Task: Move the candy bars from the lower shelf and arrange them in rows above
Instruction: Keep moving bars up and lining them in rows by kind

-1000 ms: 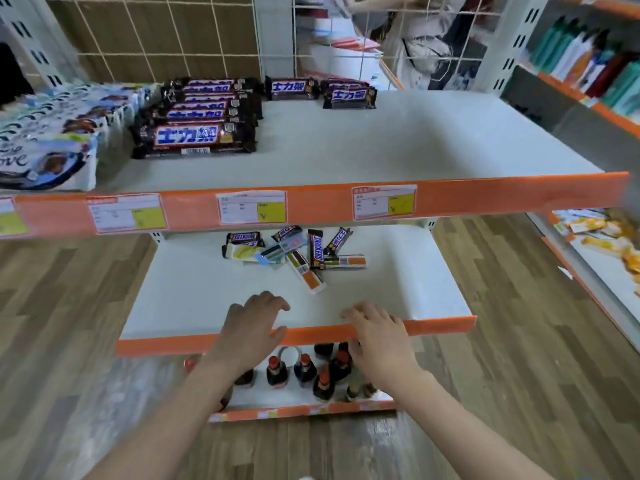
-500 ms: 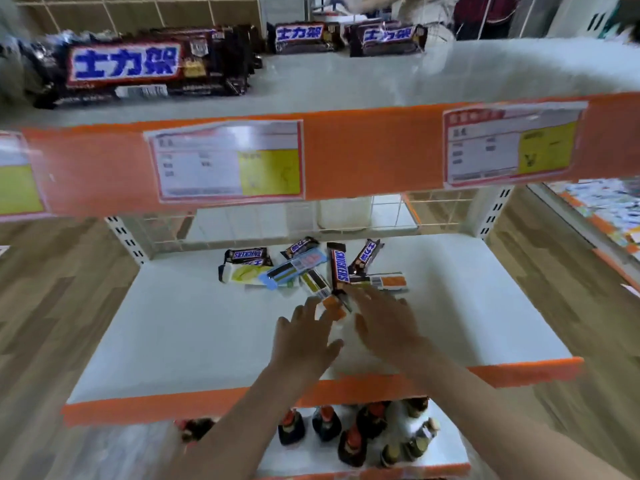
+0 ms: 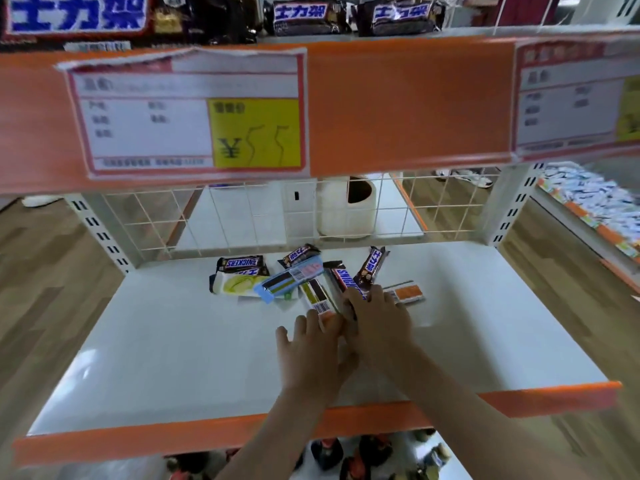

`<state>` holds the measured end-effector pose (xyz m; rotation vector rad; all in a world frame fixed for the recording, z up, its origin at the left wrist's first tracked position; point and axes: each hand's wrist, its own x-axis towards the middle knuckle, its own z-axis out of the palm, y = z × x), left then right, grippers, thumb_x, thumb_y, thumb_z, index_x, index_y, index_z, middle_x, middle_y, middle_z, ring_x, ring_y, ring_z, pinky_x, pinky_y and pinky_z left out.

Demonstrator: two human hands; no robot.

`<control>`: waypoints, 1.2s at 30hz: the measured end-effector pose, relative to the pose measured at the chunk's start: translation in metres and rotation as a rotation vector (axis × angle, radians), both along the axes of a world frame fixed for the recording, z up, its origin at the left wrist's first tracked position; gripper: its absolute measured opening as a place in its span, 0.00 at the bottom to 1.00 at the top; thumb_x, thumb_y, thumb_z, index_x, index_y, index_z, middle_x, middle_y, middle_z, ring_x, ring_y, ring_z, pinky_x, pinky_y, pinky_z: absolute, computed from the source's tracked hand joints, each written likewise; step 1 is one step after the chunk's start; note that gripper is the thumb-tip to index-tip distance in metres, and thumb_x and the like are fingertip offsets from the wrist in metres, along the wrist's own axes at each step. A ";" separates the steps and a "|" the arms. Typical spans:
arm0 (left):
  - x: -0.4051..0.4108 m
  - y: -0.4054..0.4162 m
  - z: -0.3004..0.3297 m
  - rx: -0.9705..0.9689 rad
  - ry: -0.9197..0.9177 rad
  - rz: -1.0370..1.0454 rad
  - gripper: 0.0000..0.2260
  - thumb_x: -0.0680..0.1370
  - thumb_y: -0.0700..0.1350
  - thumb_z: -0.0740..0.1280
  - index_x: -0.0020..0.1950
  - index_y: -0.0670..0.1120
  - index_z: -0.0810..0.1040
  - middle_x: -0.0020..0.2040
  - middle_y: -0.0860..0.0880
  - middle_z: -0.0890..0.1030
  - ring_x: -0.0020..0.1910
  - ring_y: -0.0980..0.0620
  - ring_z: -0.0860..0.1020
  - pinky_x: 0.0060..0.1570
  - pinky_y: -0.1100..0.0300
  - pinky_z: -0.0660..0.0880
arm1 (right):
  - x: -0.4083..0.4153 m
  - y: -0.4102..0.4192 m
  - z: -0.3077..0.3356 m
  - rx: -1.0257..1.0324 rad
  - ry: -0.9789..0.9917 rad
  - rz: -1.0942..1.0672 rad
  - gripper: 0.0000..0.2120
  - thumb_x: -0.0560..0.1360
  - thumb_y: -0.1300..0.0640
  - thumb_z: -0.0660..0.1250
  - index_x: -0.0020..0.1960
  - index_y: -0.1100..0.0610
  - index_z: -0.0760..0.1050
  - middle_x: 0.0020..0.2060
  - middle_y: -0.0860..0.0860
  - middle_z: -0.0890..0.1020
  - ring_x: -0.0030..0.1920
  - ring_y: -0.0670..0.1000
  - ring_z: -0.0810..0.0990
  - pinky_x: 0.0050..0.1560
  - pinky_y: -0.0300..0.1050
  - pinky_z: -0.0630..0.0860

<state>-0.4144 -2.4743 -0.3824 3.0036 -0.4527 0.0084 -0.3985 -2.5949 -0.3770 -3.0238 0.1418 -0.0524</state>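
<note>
A loose pile of candy bars lies at the back of the white lower shelf (image 3: 173,358): brown Snickers bars (image 3: 240,263), a pale yellow bar (image 3: 235,284), a blue-wrapped bar (image 3: 292,278) and an orange-ended bar (image 3: 407,292). My right hand (image 3: 377,317) lies over the near end of a Snickers bar (image 3: 343,278), fingers curled on it. Just below the pile, my left hand (image 3: 311,355) has its fingers spread, touching the end of a yellow-and-black bar (image 3: 317,294). Rows of Snickers packs (image 3: 301,13) stand on the upper shelf.
The upper shelf's orange front strip (image 3: 398,105) with price labels hangs close overhead. A wire grid (image 3: 242,220) backs the lower shelf. Bottles (image 3: 325,452) stand on the shelf below. Another rack with packets (image 3: 595,199) is at the right.
My view has dropped and come closer to the lower shelf. Both hands have moved from the shelf's front edge back to the pile, the right one onto a Snickers bar.
</note>
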 end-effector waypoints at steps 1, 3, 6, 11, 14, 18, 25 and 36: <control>0.001 -0.002 -0.002 0.008 -0.005 0.022 0.22 0.75 0.62 0.57 0.66 0.54 0.63 0.64 0.50 0.68 0.64 0.48 0.66 0.62 0.47 0.61 | -0.002 -0.001 -0.001 0.036 -0.026 -0.016 0.22 0.77 0.46 0.60 0.69 0.48 0.61 0.63 0.56 0.71 0.63 0.57 0.71 0.61 0.51 0.69; 0.004 -0.007 -0.003 0.019 -0.013 0.064 0.22 0.76 0.61 0.55 0.67 0.53 0.62 0.65 0.50 0.67 0.65 0.49 0.66 0.62 0.47 0.61 | -0.006 -0.005 -0.003 0.115 -0.083 -0.024 0.24 0.77 0.44 0.59 0.71 0.51 0.61 0.61 0.55 0.74 0.62 0.57 0.73 0.58 0.49 0.71; 0.005 -0.016 -0.002 0.018 -0.003 0.101 0.21 0.79 0.59 0.52 0.69 0.51 0.60 0.65 0.50 0.68 0.65 0.49 0.66 0.62 0.49 0.60 | -0.014 -0.011 -0.004 0.257 -0.187 0.007 0.18 0.79 0.46 0.58 0.66 0.52 0.66 0.54 0.51 0.79 0.55 0.53 0.78 0.48 0.46 0.74; -0.001 -0.015 -0.001 -0.005 -0.050 0.129 0.16 0.78 0.47 0.56 0.65 0.48 0.68 0.56 0.51 0.76 0.56 0.50 0.74 0.56 0.51 0.66 | -0.031 -0.016 -0.010 0.477 -0.214 -0.027 0.14 0.79 0.51 0.55 0.62 0.56 0.66 0.47 0.52 0.82 0.43 0.54 0.81 0.38 0.44 0.72; -0.001 -0.007 -0.001 -0.042 -0.064 0.059 0.23 0.78 0.42 0.54 0.72 0.50 0.56 0.55 0.52 0.76 0.57 0.50 0.73 0.56 0.53 0.64 | -0.037 -0.021 -0.016 0.521 -0.139 -0.138 0.16 0.80 0.53 0.56 0.67 0.55 0.64 0.43 0.52 0.81 0.39 0.53 0.79 0.38 0.45 0.73; -0.005 0.008 0.007 -0.106 -0.003 0.114 0.19 0.79 0.43 0.52 0.70 0.53 0.59 0.57 0.53 0.75 0.59 0.52 0.71 0.57 0.55 0.63 | -0.045 -0.028 -0.012 0.423 -0.122 -0.217 0.13 0.78 0.51 0.58 0.63 0.50 0.68 0.39 0.50 0.79 0.38 0.51 0.77 0.39 0.45 0.72; -0.025 0.034 0.007 -0.295 0.017 0.336 0.15 0.76 0.40 0.57 0.59 0.55 0.63 0.43 0.54 0.77 0.48 0.54 0.74 0.59 0.55 0.58 | -0.053 -0.034 0.004 0.023 -0.066 -0.341 0.14 0.78 0.47 0.52 0.58 0.47 0.71 0.50 0.48 0.78 0.55 0.51 0.73 0.54 0.48 0.64; -0.019 0.034 0.007 -0.059 0.069 0.211 0.17 0.77 0.58 0.56 0.63 0.53 0.65 0.59 0.53 0.67 0.61 0.51 0.66 0.58 0.54 0.61 | -0.049 -0.018 0.008 -0.029 -0.013 -0.065 0.22 0.78 0.44 0.58 0.72 0.45 0.63 0.68 0.45 0.70 0.66 0.50 0.68 0.64 0.51 0.60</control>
